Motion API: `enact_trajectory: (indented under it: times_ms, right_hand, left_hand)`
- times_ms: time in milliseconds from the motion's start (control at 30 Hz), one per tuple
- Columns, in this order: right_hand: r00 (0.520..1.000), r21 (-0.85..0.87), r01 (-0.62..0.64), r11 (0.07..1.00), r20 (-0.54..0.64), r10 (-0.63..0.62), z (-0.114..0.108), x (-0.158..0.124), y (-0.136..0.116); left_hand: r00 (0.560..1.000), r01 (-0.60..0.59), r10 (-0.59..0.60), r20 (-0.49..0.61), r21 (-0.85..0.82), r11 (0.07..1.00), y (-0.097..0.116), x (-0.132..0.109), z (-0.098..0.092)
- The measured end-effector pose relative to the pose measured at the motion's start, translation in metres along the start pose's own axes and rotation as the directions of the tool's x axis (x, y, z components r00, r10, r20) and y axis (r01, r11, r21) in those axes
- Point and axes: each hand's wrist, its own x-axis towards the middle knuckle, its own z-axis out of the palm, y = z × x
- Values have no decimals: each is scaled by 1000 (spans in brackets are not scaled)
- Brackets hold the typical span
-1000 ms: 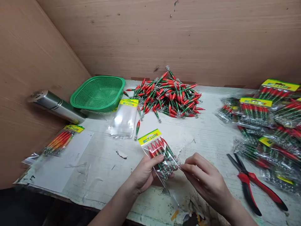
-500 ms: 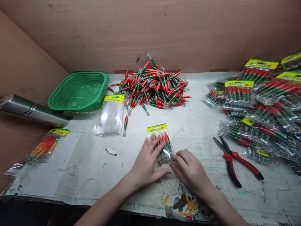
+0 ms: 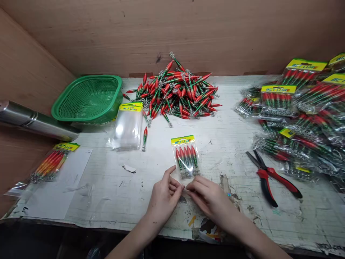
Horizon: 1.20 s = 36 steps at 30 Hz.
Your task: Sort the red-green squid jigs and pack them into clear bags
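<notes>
Lifted away from the packet of lures point(image 3: 187, 158), which its fingers partly covered half a second ago, the left hand point(image 3: 163, 196) now sits half curled by the packet's lower end, thumb near the bunched fingertips of the right hand point(image 3: 211, 196). Whether either grips the plastic, I cannot tell. The packet lies on the table point(image 3: 229, 138).

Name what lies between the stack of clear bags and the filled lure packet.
In the head view, one loose lure lies there, close beside the stack, apart from the packet.
</notes>
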Motion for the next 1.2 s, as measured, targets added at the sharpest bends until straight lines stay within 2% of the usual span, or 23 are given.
enact_trajectory:
  times_ms: [167,300,367,433,500,533,567,633,667,700,733,767,800,833,867,900,933,967,1000,1033,1067,1100,1200]
  right_hand:
    - [999,15,-34,999,13,34,31,6,7]
    - [996,-43,47,998,81,-43,31,10,5]
    - [991,71,31,997,131,-40,21,8,4]
    - [990,302,-104,948,122,70,4,0,9]
    - [967,512,-220,830,4,254,-19,-13,25]
    - [931,574,-236,784,-98,351,-34,-21,36]
    - [872,583,-242,776,-219,437,-49,-28,48]
    - [702,429,-336,839,-479,526,-80,-42,72]
    - [619,247,-459,853,-600,507,-93,-48,80]
    - [617,18,-558,830,-660,429,-103,-51,85]
    - [668,-209,-588,781,-670,323,-109,-53,86]
    - [757,-412,-541,734,-620,210,-110,-52,83]
    - [855,-568,-410,714,-512,83,-105,-50,78]
    - [925,-663,-227,713,-376,-55,-97,-46,70]
    - [952,-702,-25,712,-235,-198,-85,-41,61]
    - [940,-697,175,695,-92,-329,-71,-35,53]
    - [903,-667,329,668,16,-429,-57,-29,46]
    - [861,-624,442,645,91,-501,-44,-23,41]
    - [828,-576,511,639,128,-546,-33,-17,39]
    - [810,-528,545,652,132,-571,-25,-12,39]
    - [807,-477,557,680,116,-579,-19,-8,41]
    - [816,-419,551,722,90,-571,-15,-5,44]
    - [896,-214,428,878,-27,-443,-14,-1,54]
  left_hand:
    - [981,195,-185,61,-251,948,-5,10,6]
    - [983,186,-180,45,-216,959,-7,10,7]
    - [987,162,-160,27,-196,967,-9,9,8]
    - [987,158,-158,15,-206,966,-10,8,9]
    - [986,167,-167,16,-219,961,-11,8,11]
    - [985,171,-170,21,-217,961,-11,8,11]
    - [986,169,-167,26,-206,964,-11,7,11]
    - [989,144,-137,56,-155,977,-11,4,7]
    - [992,109,-102,68,-107,988,-12,2,4]
    - [997,41,-39,74,-34,999,-13,0,1]
    - [995,-65,60,79,66,996,-14,-2,-3]
    - [978,-204,190,86,194,960,-15,-3,-8]
    - [934,-355,342,101,339,871,-16,-3,-12]
    - [855,-502,499,143,476,722,-17,-1,-16]
    - [738,-628,637,225,574,525,-17,3,-19]
    - [596,-724,732,329,615,313,-17,8,-20]
    - [451,-786,784,426,606,123,-17,14,-21]
    - [321,-827,806,497,563,-18,-16,20,-21]
    - [224,-854,815,535,510,-100,-16,26,-20]
    - [169,-872,822,544,471,-132,-15,31,-19]
    - [152,-881,831,535,454,-131,-15,35,-18]
    - [168,-886,840,516,453,-101,-16,38,-17]
    - [292,-890,839,460,452,62,-20,39,-16]
